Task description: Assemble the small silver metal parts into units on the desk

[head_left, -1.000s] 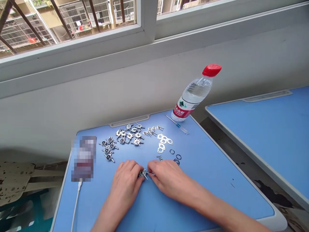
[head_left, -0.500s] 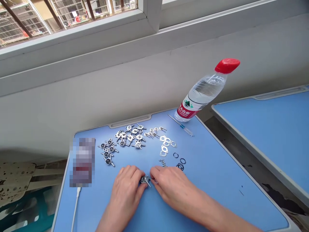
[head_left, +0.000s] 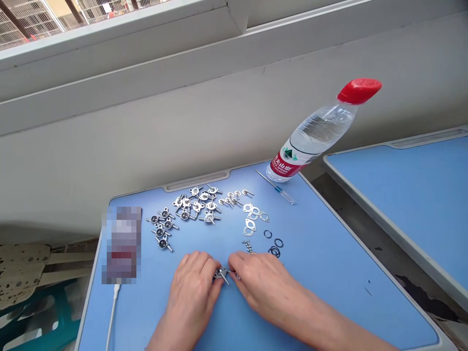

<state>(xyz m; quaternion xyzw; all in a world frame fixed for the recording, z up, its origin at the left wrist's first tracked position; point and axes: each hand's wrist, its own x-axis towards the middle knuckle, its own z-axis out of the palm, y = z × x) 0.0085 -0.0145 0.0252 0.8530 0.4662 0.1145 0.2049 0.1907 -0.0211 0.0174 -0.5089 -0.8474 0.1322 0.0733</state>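
Note:
My left hand (head_left: pixel 193 287) is closed, thumb and forefinger pinching a small silver metal fitting (head_left: pixel 221 273) with a flange and a thin pin slanting down to the right. My right hand (head_left: pixel 261 279) is closed too. Its fingertips meet the fitting's right side, at what looks like a short side tube; a tiny shiny bit shows between the fingers, too small to name. Just beyond the right hand lie small screws (head_left: pixel 248 247) and black rubber O-rings (head_left: pixel 274 251). Flat oval metal plates (head_left: pixel 250 225) lie farther back.
Several similar metal fittings (head_left: pixel 197 207) and small round discs with pins (head_left: pixel 230 197) lie toward the back. A screwdriver (head_left: pixel 277 188) rests by a water bottle (head_left: pixel 310 141). A blurred phone-like object (head_left: pixel 122 246) with a white cable (head_left: pixel 112 312) lies at left. Wall behind.
The view has tilted slightly down and shifted. Both hands keep nearly the same hold on the metal fitting; nothing on the table has visibly moved.

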